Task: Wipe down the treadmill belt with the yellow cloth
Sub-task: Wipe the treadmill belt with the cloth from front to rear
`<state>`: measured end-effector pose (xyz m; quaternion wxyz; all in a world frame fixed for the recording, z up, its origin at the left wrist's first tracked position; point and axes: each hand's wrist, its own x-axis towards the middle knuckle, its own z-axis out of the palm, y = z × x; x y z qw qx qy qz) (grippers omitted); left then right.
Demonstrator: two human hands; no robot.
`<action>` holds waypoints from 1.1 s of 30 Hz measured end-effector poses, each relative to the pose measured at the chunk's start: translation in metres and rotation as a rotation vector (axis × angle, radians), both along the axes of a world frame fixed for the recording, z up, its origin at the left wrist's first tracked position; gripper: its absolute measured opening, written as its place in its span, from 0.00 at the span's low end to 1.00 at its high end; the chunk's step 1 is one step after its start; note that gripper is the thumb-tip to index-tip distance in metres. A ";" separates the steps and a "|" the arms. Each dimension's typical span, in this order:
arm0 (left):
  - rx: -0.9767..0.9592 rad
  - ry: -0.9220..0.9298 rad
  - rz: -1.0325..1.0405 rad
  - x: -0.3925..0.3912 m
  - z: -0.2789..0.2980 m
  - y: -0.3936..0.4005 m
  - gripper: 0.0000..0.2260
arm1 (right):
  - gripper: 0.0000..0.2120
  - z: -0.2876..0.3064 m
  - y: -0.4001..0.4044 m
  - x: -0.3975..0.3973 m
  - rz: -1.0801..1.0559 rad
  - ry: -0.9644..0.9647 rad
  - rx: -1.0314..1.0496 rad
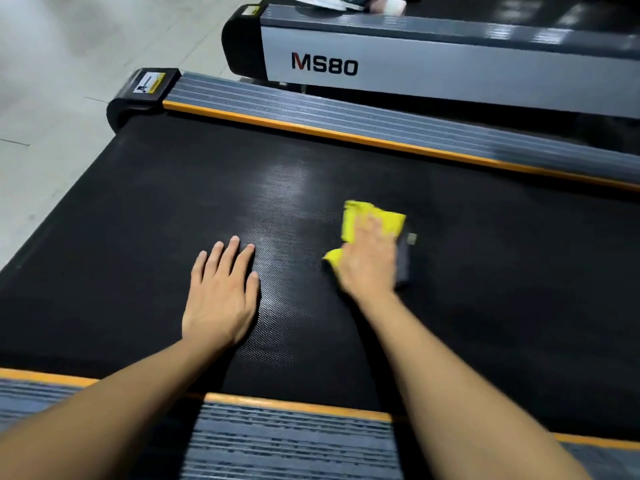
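Note:
The black textured treadmill belt (145, 216) fills the middle of the head view. My right hand (369, 258) presses flat on the yellow cloth (389, 218), which lies on the belt right of centre; the hand and cloth are motion-blurred. A grey part of the cloth (403, 261) shows under the hand's right side. My left hand (221, 292) rests flat on the belt to the left, fingers spread, holding nothing. A shiny patch on the belt (280, 188) lies between and beyond the hands.
Ribbed grey side rails with orange strips run along the far side (346, 116) and the near side (294, 441) of the belt. A second treadmill marked MS80 (450, 67) stands behind. Pale tiled floor (52, 81) lies to the left.

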<state>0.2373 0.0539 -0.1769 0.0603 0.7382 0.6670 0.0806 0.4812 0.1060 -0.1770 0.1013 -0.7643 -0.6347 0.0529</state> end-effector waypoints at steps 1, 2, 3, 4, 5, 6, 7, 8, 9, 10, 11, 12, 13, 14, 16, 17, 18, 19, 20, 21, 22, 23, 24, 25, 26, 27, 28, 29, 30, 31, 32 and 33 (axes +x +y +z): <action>0.002 0.000 -0.004 0.000 0.000 0.000 0.27 | 0.32 -0.001 -0.003 -0.034 0.123 -0.027 -0.010; 0.004 -0.003 -0.009 -0.001 0.001 -0.001 0.27 | 0.31 -0.003 -0.008 -0.066 0.236 -0.059 -0.011; 0.010 -0.010 -0.012 -0.001 0.000 -0.001 0.27 | 0.30 -0.003 -0.013 -0.091 0.326 -0.060 -0.020; 0.020 -0.018 -0.013 -0.001 0.000 -0.002 0.27 | 0.30 0.000 -0.014 -0.105 0.380 -0.025 -0.037; 0.031 -0.023 -0.018 -0.002 -0.001 -0.001 0.27 | 0.30 0.003 -0.012 -0.107 0.412 0.006 -0.063; 0.041 -0.022 -0.025 -0.002 -0.002 -0.001 0.27 | 0.30 0.006 -0.011 -0.101 0.449 -0.009 -0.094; 0.044 -0.016 -0.034 -0.002 -0.003 -0.001 0.27 | 0.30 0.009 -0.010 -0.089 0.496 -0.061 -0.122; 0.040 -0.008 -0.042 -0.002 -0.003 0.000 0.27 | 0.29 0.011 -0.008 -0.073 0.544 -0.121 -0.160; 0.028 -0.001 -0.051 -0.003 -0.003 0.000 0.27 | 0.29 0.015 -0.007 -0.056 0.572 -0.146 -0.201; 0.000 0.003 -0.067 -0.005 -0.004 0.000 0.28 | 0.29 0.019 -0.008 -0.036 0.576 -0.151 -0.238; -0.040 0.003 -0.090 -0.006 -0.004 0.001 0.30 | 0.29 0.020 -0.009 -0.013 0.569 -0.151 -0.262; -0.082 0.005 -0.114 -0.009 -0.003 0.002 0.33 | 0.30 0.022 -0.012 0.013 0.546 -0.155 -0.283; -0.132 0.010 -0.139 -0.013 -0.001 0.005 0.36 | 0.30 0.024 -0.015 0.041 0.503 -0.164 -0.306; -0.192 0.018 -0.165 -0.018 0.003 0.008 0.39 | 0.30 0.025 -0.020 0.068 0.440 -0.165 -0.326; -0.305 0.073 -0.215 -0.026 0.016 0.014 0.41 | 0.30 0.025 -0.034 0.113 0.289 -0.130 -0.311; -0.344 0.128 -0.234 -0.029 0.024 0.014 0.40 | 0.30 0.022 -0.042 0.127 0.227 -0.100 -0.282; -0.372 0.186 -0.247 -0.028 0.031 0.011 0.38 | 0.29 0.019 -0.049 0.133 0.179 -0.074 -0.247; -0.398 0.225 -0.246 -0.024 0.036 0.006 0.39 | 0.29 0.015 -0.053 0.136 0.148 -0.055 -0.203; -0.433 0.243 -0.233 -0.018 0.042 -0.001 0.41 | 0.28 0.010 -0.055 0.135 0.130 -0.046 -0.159; -0.474 0.253 -0.220 -0.012 0.046 -0.007 0.43 | 0.28 0.006 -0.057 0.132 0.117 -0.041 -0.120; -0.510 0.262 -0.213 -0.005 0.050 -0.011 0.46 | 0.28 0.003 -0.057 0.129 0.105 -0.041 -0.089; -0.540 0.269 -0.214 -0.001 0.052 -0.013 0.47 | 0.28 0.003 -0.057 0.126 0.089 -0.031 -0.078; -0.567 0.268 -0.218 0.002 0.054 -0.014 0.48 | 0.28 0.004 -0.059 0.124 0.065 -0.010 -0.082; -0.584 0.264 -0.216 0.002 0.056 -0.015 0.49 | 0.28 0.005 -0.061 0.121 0.042 0.003 -0.081; -0.584 0.261 -0.209 0.001 0.057 -0.016 0.49 | 0.28 0.005 -0.064 0.115 0.029 0.004 -0.053; -0.573 0.261 -0.204 0.001 0.056 -0.016 0.49 | 0.28 0.009 -0.068 0.103 0.041 -0.009 -0.021; -0.562 0.261 -0.203 0.001 0.055 -0.017 0.50 | 0.30 0.011 -0.071 0.082 0.084 -0.023 0.006; -0.555 0.258 -0.202 0.002 0.055 -0.018 0.50 | 0.31 0.013 -0.072 0.053 0.161 -0.035 0.011; -0.553 0.251 -0.203 0.002 0.055 -0.017 0.50 | 0.33 0.012 -0.074 0.019 0.251 -0.034 0.004; -0.554 0.239 -0.201 0.002 0.056 -0.016 0.50 | 0.33 0.010 -0.077 -0.017 0.334 -0.028 -0.018; -0.561 0.222 -0.195 0.001 0.055 -0.014 0.50 | 0.33 0.005 -0.079 -0.050 0.399 -0.015 -0.020; -0.571 0.209 -0.193 -0.001 0.056 -0.011 0.51 | 0.33 0.004 -0.079 -0.075 0.438 0.008 -0.037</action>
